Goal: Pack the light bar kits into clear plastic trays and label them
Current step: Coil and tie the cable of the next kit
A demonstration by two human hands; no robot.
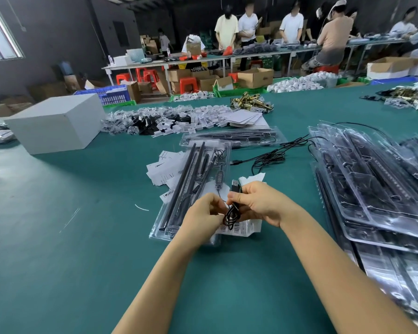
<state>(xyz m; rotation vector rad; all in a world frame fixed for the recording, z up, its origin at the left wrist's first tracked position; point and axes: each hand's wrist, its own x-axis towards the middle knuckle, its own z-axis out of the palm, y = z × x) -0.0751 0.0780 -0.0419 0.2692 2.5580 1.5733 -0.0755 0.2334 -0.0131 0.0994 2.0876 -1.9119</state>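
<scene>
Nearest the camera, both forearms reach in over the green surface and meet above the tray being filled. The left hand has its fingers curled in, pinching the looped black cable at the bundle's side, while the right hand grips the same bundle from the other side, thumb pressed near the USB plug that sticks up between them. Holding it from both sides looks meant to keep the coil tight and small so that it will drop into a pocket of the tray rather than spring open. Directly under the hands lies the open clear plastic tray, long axis running away from the person, already carrying black light bars and an inline controller, so the cable appears to be the last piece of this kit. Barcode labels sit just beneath the hands and more paper slips fan out beside the tray, kept within reach for the labelling step. To the right a stack of trays is piled up, and a loose cable trails beyond. Further off stand a white box and heaps of small bagged parts.
</scene>
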